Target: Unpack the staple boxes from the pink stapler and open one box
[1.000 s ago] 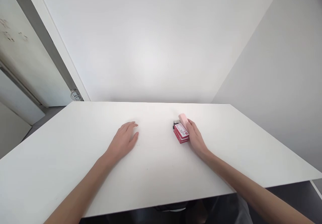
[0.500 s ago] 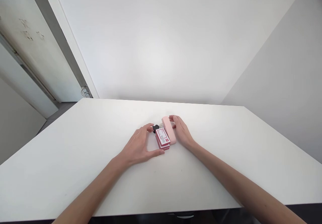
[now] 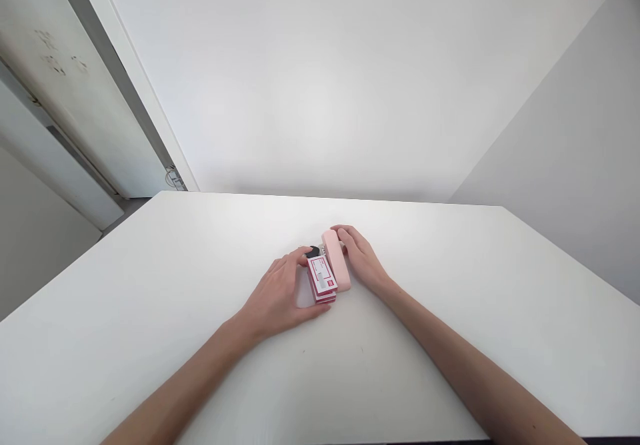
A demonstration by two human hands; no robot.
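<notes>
A stack of small red-and-white boxes (image 3: 321,276) lies on the white table, beside a long pink case (image 3: 337,260). Behind the boxes sits a small black object (image 3: 313,252), its kind unclear, partly under my fingers. A whitish piece with dark print (image 3: 323,250) shows between it and the case. My left hand (image 3: 280,292) spans the stack, thumb at the near end and fingertips at the black object, with a gap by the palm. My right hand (image 3: 361,256) curls round the far right side of the pink case, fingertips at its far end.
The white table (image 3: 225,232) reaches back to a pale wall (image 3: 310,85). Its near edge shows at the bottom right. On the left are a white frame post, door-like panels and a small cable bundle (image 3: 174,178) near the table's back left corner.
My left fingers have closed in over the black object, and the thumb lies against the boxes' near end. My right fingers have moved onto the pink case's far end. The view has shifted slightly.
</notes>
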